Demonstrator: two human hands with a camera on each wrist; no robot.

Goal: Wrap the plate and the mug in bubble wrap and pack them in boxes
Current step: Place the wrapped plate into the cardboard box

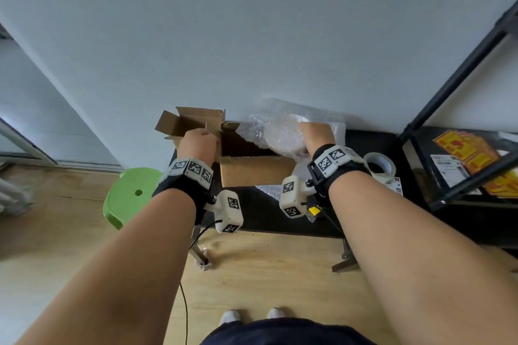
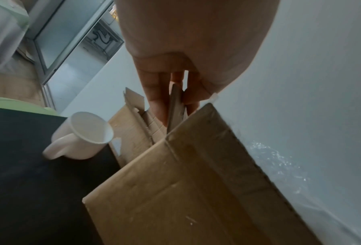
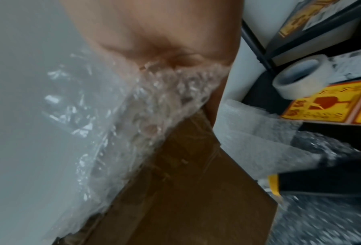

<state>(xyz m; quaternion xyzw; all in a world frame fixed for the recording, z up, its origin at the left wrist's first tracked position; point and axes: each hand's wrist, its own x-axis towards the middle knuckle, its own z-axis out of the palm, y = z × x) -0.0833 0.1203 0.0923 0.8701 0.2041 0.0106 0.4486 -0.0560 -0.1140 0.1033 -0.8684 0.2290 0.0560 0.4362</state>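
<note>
a: head view, first note. right hand [image 1: 316,134] holds the wrapped plate [image 1: 284,134] up on edge, bubble wrap [image 1: 252,127] trailing loose toward the wall. plate sits over the far right corner of the open box [image 1: 256,172], partly above the mouth.

b: left hand?

a: left hand [image 1: 197,141] is at the box's left flap [image 2: 174,106]. left wrist view shows the fingers [image 2: 156,101] one side of the cardboard, thumb the other, pinched on it, holding it out of the way.

b: right hand's grip?

a: closed on the bundle, judging by head view. right wrist view shows only palm and wrap [image 3: 154,102] pressed together; finger placement cannot be told.

b: so the relation that matters?

a: box mouth lies down and to the left of the plate. plate's face looks tilted, not flat, so it probably needs levelling or sliding in edge-first along the box's long side. right hand carries, left only steadies.

b: mug?

a: mug [image 2: 85,136] unwrapped, on the black table [image 2: 28,182], just left of the box, beside a smaller box [image 1: 193,120].
</note>
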